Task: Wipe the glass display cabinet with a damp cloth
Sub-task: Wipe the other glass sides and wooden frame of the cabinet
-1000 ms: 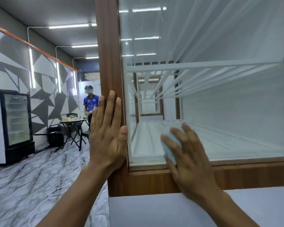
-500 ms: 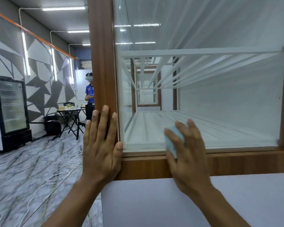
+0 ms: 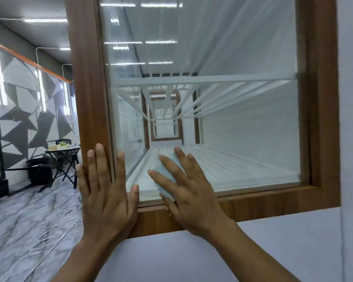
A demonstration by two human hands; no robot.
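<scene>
- Right hand (image 3: 189, 192) has slid the pale blue cloth (image 3: 167, 176) left along the bottom of the glass pane (image 3: 232, 119), and it's now just beside the left hand (image 3: 105, 192).
- Nothing's gripped: the left lies flat on the wooden frame (image 3: 86, 98), the right presses the cloth to the glass with spread fingers.
- I'd call it early. It's working the low corner, and I reckon the upper pane's left to do.
- Cloth's mostly hidden under the hand, and reflections stop me telling wiped from unwiped.
</scene>
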